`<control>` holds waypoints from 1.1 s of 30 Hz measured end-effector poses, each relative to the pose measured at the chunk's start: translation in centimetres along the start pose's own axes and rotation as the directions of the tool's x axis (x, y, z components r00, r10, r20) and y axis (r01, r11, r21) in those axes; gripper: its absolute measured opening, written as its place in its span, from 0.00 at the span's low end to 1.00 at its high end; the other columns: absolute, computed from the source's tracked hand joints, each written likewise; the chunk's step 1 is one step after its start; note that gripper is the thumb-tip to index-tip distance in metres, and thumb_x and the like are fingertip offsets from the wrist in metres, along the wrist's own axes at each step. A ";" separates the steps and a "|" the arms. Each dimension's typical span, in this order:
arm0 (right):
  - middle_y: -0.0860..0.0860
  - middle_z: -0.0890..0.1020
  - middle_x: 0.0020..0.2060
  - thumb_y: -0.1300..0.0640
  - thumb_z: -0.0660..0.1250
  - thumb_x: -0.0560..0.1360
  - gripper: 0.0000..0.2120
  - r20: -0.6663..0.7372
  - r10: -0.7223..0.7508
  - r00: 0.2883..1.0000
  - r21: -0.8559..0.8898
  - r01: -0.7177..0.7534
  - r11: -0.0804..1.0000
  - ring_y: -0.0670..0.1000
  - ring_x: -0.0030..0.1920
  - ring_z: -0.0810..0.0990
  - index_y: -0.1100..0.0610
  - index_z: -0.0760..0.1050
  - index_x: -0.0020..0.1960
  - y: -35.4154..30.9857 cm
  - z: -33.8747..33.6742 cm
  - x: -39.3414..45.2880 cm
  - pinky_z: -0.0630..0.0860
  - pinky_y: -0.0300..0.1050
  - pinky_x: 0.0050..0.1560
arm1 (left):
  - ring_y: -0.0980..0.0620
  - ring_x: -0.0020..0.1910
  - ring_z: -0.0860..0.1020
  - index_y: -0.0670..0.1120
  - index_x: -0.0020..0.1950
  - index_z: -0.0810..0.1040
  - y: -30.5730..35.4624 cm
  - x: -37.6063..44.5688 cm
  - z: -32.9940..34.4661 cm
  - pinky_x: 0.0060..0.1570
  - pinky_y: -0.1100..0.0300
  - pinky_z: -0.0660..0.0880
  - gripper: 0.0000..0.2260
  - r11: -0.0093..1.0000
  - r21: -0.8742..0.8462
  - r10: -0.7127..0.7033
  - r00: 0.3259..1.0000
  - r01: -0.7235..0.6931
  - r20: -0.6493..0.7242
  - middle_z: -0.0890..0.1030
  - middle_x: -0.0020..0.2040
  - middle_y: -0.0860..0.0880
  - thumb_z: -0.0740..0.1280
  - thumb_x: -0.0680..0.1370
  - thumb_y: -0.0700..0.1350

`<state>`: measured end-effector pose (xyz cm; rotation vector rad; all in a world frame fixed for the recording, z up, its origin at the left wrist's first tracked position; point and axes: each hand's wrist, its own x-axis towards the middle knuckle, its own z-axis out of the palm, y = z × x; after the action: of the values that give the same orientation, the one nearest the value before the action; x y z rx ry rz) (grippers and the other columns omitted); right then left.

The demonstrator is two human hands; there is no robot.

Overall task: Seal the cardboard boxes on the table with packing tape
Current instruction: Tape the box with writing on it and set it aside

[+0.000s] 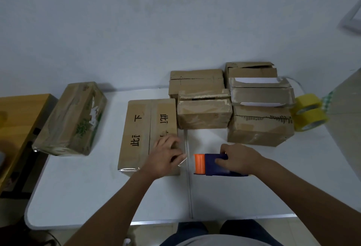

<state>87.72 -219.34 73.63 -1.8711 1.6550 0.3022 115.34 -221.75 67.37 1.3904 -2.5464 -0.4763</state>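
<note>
A long cardboard box [140, 128] with black printed characters lies flat in the middle of the white table [97, 197]. My left hand [166, 155] rests on its near right corner and pinches the clear tape end at the box's edge. My right hand [238, 158] grips a blue tape dispenser [216, 165] with an orange roller, just right of that box on the table. Several more cardboard boxes [204, 112] are stacked behind, some with open flaps. A taped box [72, 118] with green print sits at the far left.
Two yellow tape rolls [309, 112] stand stacked at the right of the box pile. A wooden table [15, 120] adjoins on the left. A seam runs down the white table's middle. A grey wall lies behind.
</note>
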 end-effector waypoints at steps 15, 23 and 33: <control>0.55 0.78 0.48 0.40 0.55 0.81 0.22 -0.095 0.208 0.974 -0.122 -0.218 0.968 0.54 0.48 0.78 0.58 0.76 0.55 0.2 1.2 2.4 0.71 0.45 0.43 | 0.54 0.70 0.62 0.53 0.43 0.84 -0.5 -0.3 0.6 0.64 0.56 0.56 0.22 0.995 -0.094 -0.034 0.999 0.032 -0.029 0.74 0.63 0.58 0.55 0.81 0.61; 0.55 0.80 0.50 0.41 0.57 0.81 0.21 -0.272 0.230 0.934 0.090 -0.213 0.973 0.56 0.49 0.80 0.58 0.68 0.61 0.6 5.1 4.0 0.75 0.49 0.47 | 0.56 0.70 0.62 0.52 0.44 0.85 0.0 -0.3 0.4 0.63 0.55 0.57 0.21 0.995 -0.094 -0.038 0.999 0.035 -0.036 0.74 0.63 0.59 0.56 0.80 0.61; 0.47 0.73 0.62 0.61 0.63 0.78 0.18 -0.270 0.079 0.960 0.549 0.086 0.832 0.51 0.60 0.73 0.54 0.69 0.68 -4.4 8.4 4.7 0.70 0.43 0.55 | 0.56 0.71 0.61 0.52 0.48 0.85 1.0 -1.2 0.3 0.62 0.54 0.56 0.23 0.987 -0.052 -0.152 0.987 0.149 -0.055 0.73 0.64 0.59 0.55 0.80 0.63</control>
<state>94.68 -218.18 65.70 -1.5066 1.6834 -0.4396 115.16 -220.20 67.42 1.5635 -2.3794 -0.5099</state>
